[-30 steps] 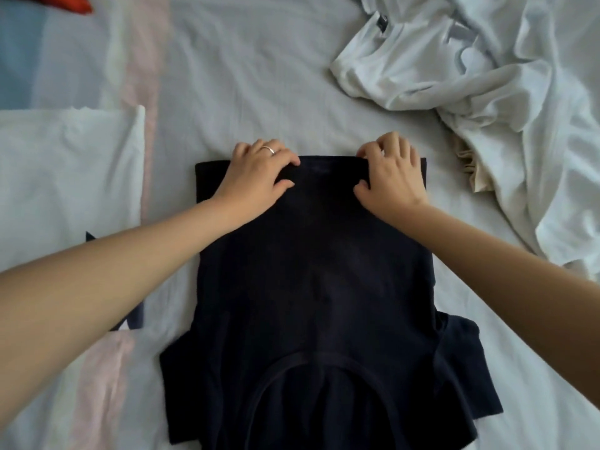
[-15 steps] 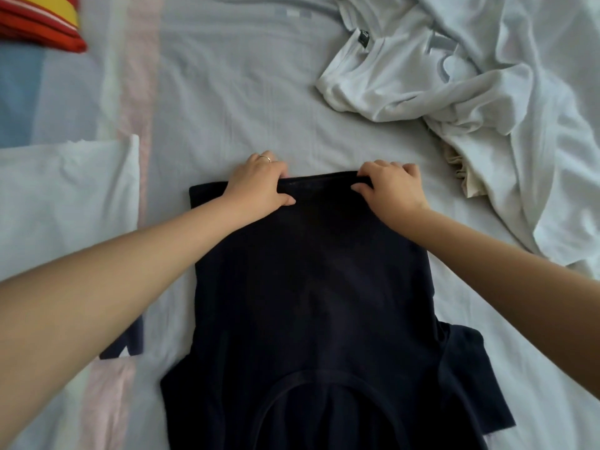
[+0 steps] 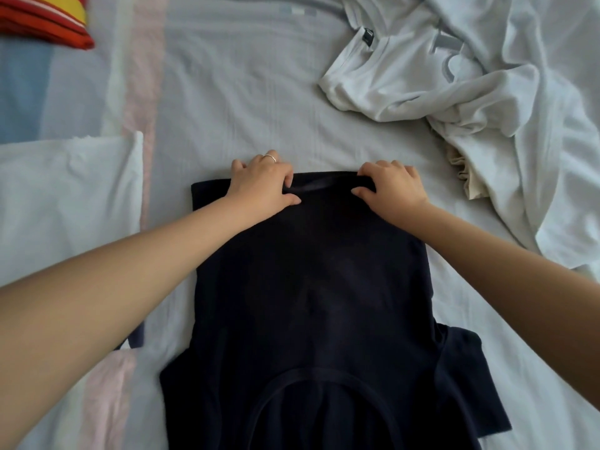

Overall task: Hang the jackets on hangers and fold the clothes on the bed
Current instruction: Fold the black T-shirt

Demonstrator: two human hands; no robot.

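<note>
A dark navy T-shirt (image 3: 311,287) lies flat on the bed with its sides folded in and its collar toward me. My left hand (image 3: 263,183) grips the far hem, fingers tucked under the edge and thumb on top. My right hand (image 3: 393,186) grips the same hem a little to the right, fingers curled over the fabric. The hem is lifted slightly and bunched between the two hands.
A folded white garment (image 3: 65,196) lies to the left on the pale striped bedsheet (image 3: 243,92). A heap of crumpled white clothes (image 3: 470,92) fills the far right. A red and yellow folded item (image 3: 42,17) sits at the far left corner.
Both hands have curled tighter round the far hem and begun to lift it, bunching the fabric. The view has tilted up, showing more of the far bed.
</note>
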